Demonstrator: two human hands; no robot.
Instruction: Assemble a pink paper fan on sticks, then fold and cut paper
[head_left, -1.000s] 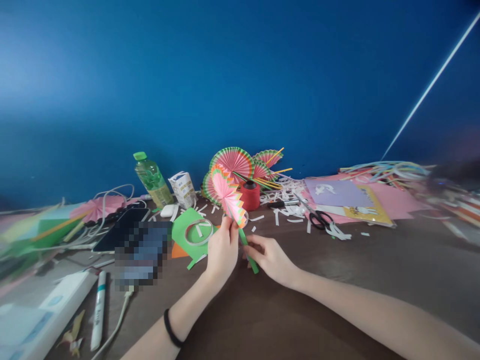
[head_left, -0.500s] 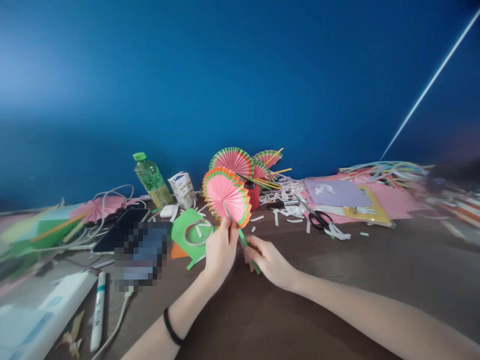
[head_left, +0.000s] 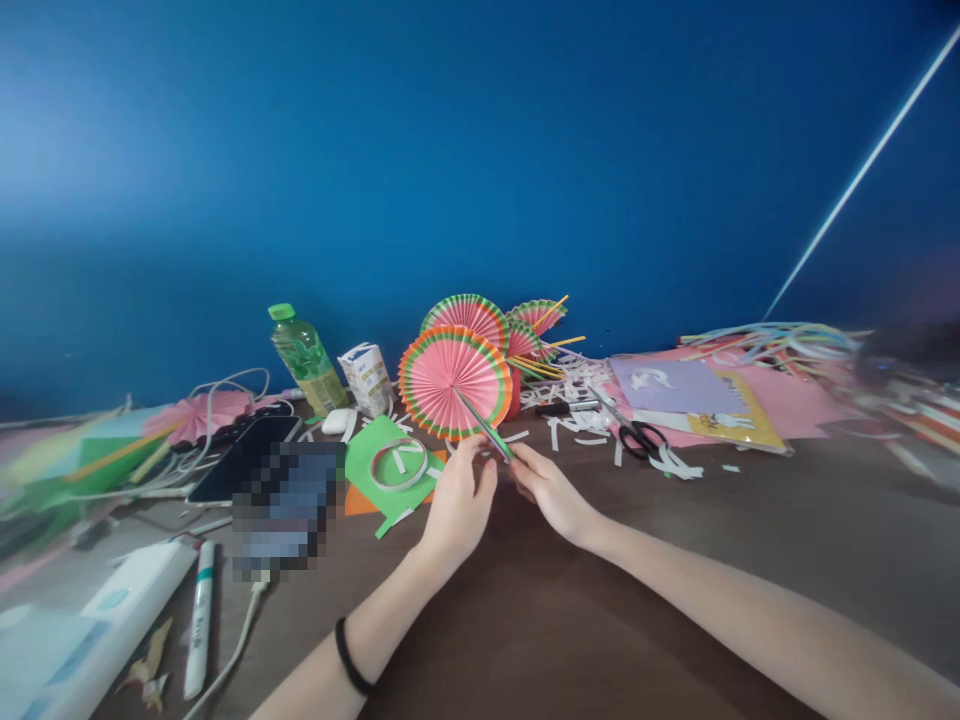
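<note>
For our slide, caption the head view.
Both hands, left and right, hold a round pleated paper fan by its green stick.

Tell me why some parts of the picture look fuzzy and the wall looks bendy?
Head view: the round pink pleated paper fan and both hands, left hand and right hand, look fairly sharp; the far edges smear, like the coloured paper strips at right; a rectangle by the black phone is pixelated; the wide lens curves the brown table; the blue wall brightens at left.
</note>
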